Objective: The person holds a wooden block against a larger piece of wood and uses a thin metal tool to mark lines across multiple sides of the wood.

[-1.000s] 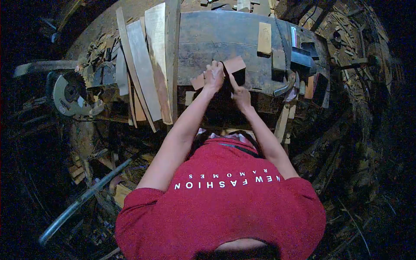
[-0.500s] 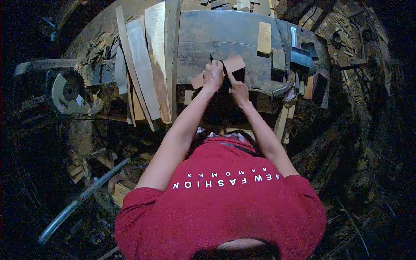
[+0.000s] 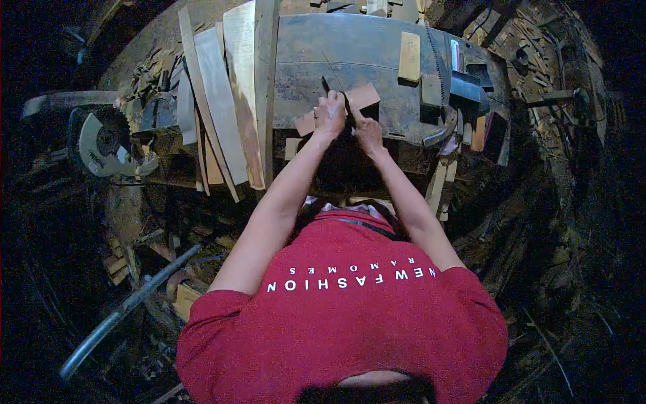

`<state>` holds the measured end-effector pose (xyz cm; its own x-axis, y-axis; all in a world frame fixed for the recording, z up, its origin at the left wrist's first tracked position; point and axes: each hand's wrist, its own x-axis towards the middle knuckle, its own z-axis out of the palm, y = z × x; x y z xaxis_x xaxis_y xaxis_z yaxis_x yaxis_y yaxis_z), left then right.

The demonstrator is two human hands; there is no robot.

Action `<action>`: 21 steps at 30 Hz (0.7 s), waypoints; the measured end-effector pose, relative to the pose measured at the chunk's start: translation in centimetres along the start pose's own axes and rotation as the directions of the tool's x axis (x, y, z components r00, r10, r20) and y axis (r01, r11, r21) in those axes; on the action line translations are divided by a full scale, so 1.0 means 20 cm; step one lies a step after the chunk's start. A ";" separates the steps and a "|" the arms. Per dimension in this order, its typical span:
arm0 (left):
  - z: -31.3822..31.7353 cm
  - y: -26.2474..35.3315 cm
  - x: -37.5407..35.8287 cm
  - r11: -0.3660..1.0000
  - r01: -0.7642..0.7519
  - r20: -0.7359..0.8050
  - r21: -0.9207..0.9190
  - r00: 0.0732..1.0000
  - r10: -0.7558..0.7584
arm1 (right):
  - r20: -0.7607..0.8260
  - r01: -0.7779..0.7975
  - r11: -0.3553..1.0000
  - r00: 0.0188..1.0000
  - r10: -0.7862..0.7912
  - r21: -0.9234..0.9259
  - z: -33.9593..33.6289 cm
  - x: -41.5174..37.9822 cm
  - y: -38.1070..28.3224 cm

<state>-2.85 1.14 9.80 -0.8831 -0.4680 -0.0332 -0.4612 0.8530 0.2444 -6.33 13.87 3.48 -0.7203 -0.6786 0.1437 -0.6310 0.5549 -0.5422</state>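
A short reddish wood block (image 3: 364, 96) lies at a slant on the front edge of the metal-topped bench. My left hand (image 3: 330, 113) is closed over the block, pressing on it. Just beyond its fingers sticks out a dark, narrow piece (image 3: 325, 84) that I cannot make out. My right hand (image 3: 368, 135) grips what looks like a hand saw (image 3: 348, 103), seen edge-on, its index finger stretched along it. The saw's thin line runs forward past the block, close to my left fingers. Its handle is mostly hidden in my right hand.
Several long boards (image 3: 240, 87) lean across the bench at left, beside a circular saw blade with a guard (image 3: 104, 145). Wood blocks (image 3: 409, 57), a toothed blade (image 3: 439, 57) and a dark blue tool (image 3: 469, 91) lie at right. A metal pipe (image 3: 128, 310) slants at lower left.
My right hand has moved forward, closer to the block, and the saw's far tip reaches slightly farther away. My left hand stays on the block.
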 end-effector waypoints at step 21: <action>0.02 -0.01 0.00 0.995 -0.032 -0.014 0.094 0.999 0.034 | 0.217 -0.098 0.994 0.972 0.086 0.047 -0.25 -0.16 -0.08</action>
<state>-2.85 1.09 9.46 -0.8968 -0.4422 -0.0114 -0.4386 0.8856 0.1528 -4.37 17.51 7.98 -0.6919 -0.7168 -0.0863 -0.5432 0.5957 -0.5917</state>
